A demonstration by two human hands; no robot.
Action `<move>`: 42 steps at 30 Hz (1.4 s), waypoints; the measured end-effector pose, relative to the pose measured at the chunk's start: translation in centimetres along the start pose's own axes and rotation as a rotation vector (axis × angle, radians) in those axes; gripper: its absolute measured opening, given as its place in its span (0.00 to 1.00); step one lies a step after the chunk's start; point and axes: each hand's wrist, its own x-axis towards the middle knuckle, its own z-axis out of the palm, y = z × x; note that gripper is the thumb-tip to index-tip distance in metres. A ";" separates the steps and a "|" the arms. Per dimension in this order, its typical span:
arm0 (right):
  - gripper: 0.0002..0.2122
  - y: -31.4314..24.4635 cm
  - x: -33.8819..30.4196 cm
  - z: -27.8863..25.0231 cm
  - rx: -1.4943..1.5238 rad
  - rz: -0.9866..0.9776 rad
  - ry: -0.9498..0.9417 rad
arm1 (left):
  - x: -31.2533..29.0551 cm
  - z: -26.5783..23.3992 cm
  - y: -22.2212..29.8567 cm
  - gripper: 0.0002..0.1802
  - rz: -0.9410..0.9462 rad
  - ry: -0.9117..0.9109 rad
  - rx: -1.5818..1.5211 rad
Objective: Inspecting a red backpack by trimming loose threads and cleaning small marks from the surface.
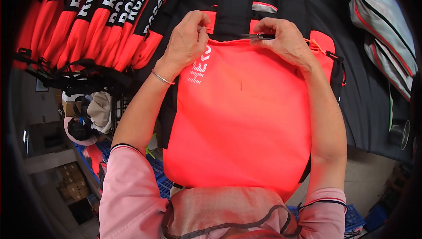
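Observation:
A bright coral-red backpack (241, 124) with black sides lies flat in front of me, its pale printed marks at the upper left. My left hand (190, 39) is closed on the upper left edge of its red panel, fingertips pinching the fabric. Between the fingers of my right hand (285, 41) is a small dark pair of thread snips (262, 37), its thin blades pointing left along the panel's top edge. An orange cord (317, 45) and a black buckle strap (335, 56) hang at the bag's upper right corner. A short dark thread (241, 85) shows on the panel.
Several red and black bags (94, 32) stand in a row at the upper left. Grey bags (387, 28) with red trim lie at the upper right on a black cloth (360, 103). A metal cup (400, 134) sits near the right edge. Another person (79, 130) is at the left.

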 end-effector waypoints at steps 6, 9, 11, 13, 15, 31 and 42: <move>0.15 0.5 0.4 -0.4 0.280 0.034 0.093 | -0.6 0.4 0.3 0.09 0.111 -0.038 0.104; 0.15 0.5 0.5 -0.5 0.290 0.051 0.083 | -0.8 1.4 0.4 0.06 0.129 -0.019 0.244; 0.16 0.4 0.5 -0.4 0.280 0.055 0.070 | -1.0 1.8 0.4 0.04 0.157 -0.037 0.284; 0.20 0.2 0.5 -0.2 0.209 0.021 0.116 | -1.1 2.1 0.4 0.04 0.175 -0.017 0.322; 0.22 0.0 0.4 0.2 0.234 -0.030 0.137 | -1.3 2.2 0.3 0.04 0.175 -0.010 0.351; 0.13 -2.2 2.8 5.8 -0.458 -0.397 0.246 | -1.7 1.9 -0.8 0.05 0.082 0.103 0.124; 0.14 -2.9 2.1 5.7 -0.470 -0.226 0.185 | -2.3 0.7 -0.7 0.02 0.072 0.145 0.011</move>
